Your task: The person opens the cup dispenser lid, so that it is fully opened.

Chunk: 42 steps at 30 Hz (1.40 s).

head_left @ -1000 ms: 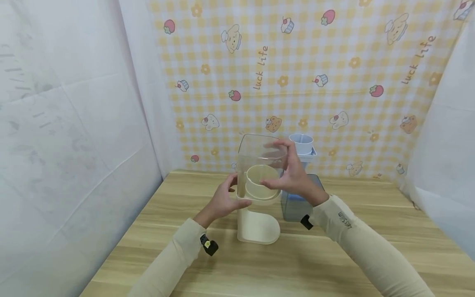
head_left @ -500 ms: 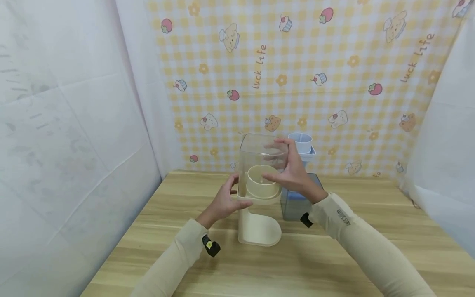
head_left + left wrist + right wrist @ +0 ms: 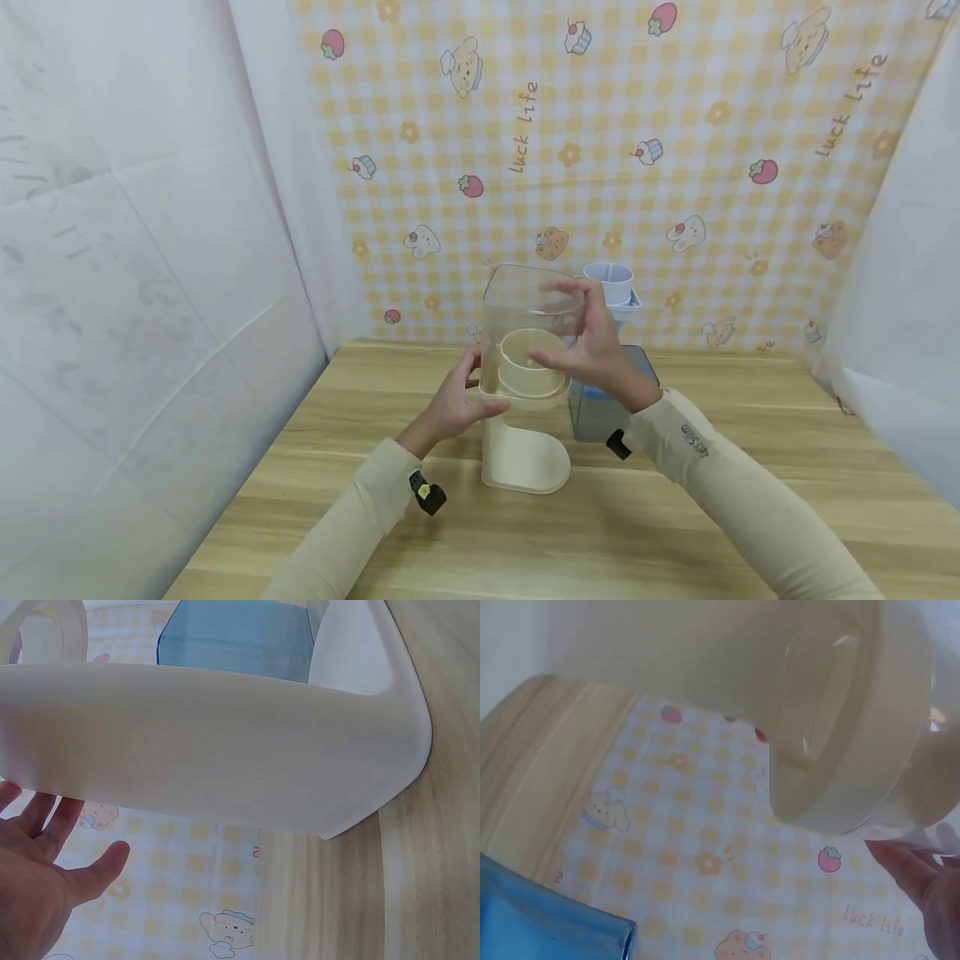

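Observation:
A cream plastic stand point(image 3: 525, 463) with a flat rounded foot rises on the table and bears an upper tray with a round cream cup point(image 3: 532, 375). Over the cup sits a clear plastic container point(image 3: 525, 292), its lower edge at the tray. My right hand point(image 3: 596, 354) grips this container at its right side, thumb across the front and fingers behind the corner. At the tray's left side is my left hand point(image 3: 453, 408). In the left wrist view its fingertips touch the edge of the stand's column point(image 3: 210, 750), while its thumb point(image 3: 105, 874) sticks out apart from it.
Behind on the right stands a light blue piece with a round cup point(image 3: 609, 283). In front of it is a bluish-grey transparent container point(image 3: 600, 417). A patterned cloth point(image 3: 637, 208) hangs along the wooden table's point(image 3: 675, 533) back edge, and white sheets point(image 3: 150, 292) flank it.
The head view has shifted slightly. Both hands, the clear container and the cream stand keep nearly the same places.

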### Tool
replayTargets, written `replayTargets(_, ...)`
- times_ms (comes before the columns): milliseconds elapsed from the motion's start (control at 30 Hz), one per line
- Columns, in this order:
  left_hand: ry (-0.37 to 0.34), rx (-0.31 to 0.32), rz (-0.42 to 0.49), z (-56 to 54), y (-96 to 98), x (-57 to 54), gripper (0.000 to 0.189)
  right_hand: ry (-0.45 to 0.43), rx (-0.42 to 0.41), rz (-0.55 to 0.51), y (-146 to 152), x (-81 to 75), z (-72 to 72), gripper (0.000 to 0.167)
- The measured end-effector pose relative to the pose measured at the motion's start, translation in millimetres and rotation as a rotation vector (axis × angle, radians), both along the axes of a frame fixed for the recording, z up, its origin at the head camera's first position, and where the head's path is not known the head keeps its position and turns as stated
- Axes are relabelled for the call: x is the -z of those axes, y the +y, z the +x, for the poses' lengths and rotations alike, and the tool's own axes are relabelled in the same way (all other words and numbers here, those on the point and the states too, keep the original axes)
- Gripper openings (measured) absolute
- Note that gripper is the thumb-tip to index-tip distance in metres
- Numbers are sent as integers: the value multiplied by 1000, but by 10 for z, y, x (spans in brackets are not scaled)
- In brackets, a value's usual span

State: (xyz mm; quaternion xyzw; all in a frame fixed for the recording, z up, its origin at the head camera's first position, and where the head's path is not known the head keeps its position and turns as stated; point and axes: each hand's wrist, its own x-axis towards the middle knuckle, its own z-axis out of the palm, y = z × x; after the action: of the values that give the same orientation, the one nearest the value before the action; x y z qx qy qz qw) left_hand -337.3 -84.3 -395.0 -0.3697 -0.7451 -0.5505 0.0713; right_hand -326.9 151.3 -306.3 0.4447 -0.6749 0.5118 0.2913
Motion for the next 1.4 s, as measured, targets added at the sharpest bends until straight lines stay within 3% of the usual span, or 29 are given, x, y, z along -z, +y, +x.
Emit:
replayTargets(100, -15, 12, 17, -4, 0, -3, 91, -109, 15, -19, -3, -22, 34, 86)
replayTargets(200, -26, 25, 10, -17, 5, -1, 87, -145, 18, -50, -1, -18, 52, 85)
replayTargets(267, -30, 31, -2, -21, 8, -3, 86, -116, 12, -67, 1, -8, 57, 86)
replayTargets(467, -25, 35, -11, -25, 0, -3, 88, 78, 18, -43, -2, 11, 36, 89)
replayTargets(567, -22, 33, -6, -30, 2, 4, 89, 104, 21, -34, -4, 4, 43, 88)
replayTargets(633, -23, 31, -2, -29, 7, 8, 90, 73, 31, -35, 0, -2, 52, 87)
replayTargets(733, -31, 36, 8, -23, 18, 15, 92, -50, 14, -80, 3, -19, 68, 82)
replayTargets(867, -38, 43, -2, -15, 26, 34, 93, -203, -49, -172, 33, -37, 62, 82)
replayTargets(933, -38, 41, -7, -13, 22, 42, 93, -226, -75, -192, 54, -53, 62, 84)
replayTargets(1167, -13, 63, 0, -28, -2, 43, 93, -154, -113, -288, 153, -229, 108, 91)
replayTargets(1400, -4, 102, 57, -62, -57, 46, 90, -102, -130, -354, 331, -354, 199, 81)
